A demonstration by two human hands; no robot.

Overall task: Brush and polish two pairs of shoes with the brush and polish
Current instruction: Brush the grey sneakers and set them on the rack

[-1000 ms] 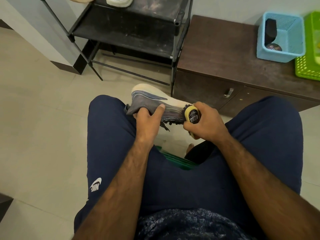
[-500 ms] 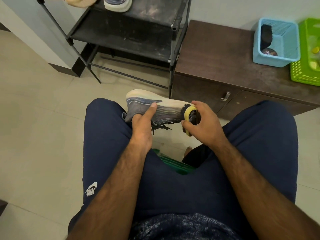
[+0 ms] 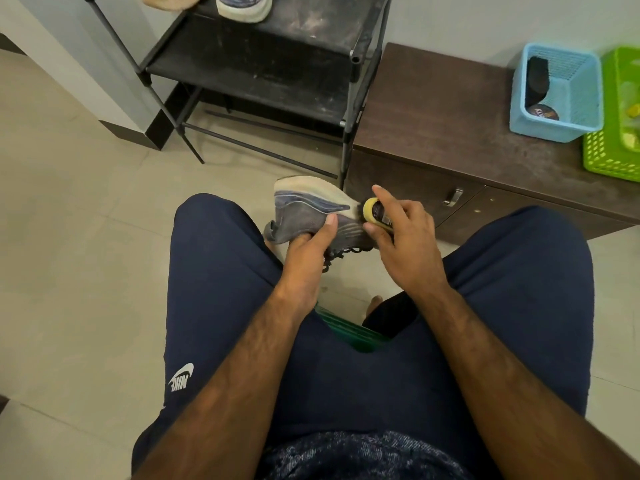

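Brushing is the step in hand: the left hand point(image 3: 308, 258) grips the grey shoe point(image 3: 304, 216) at its collar, held above the knees. The right hand point(image 3: 405, 244) pinches the yellow-backed brush point(image 3: 375, 213), bristles apparently touching the sole edge. The next move likely calls for short strokes along that edge. The cabinet point(image 3: 433, 133) and the shoe rack point(image 3: 277, 64) stand near beyond; open floor point(image 3: 86, 237) lies to the left.
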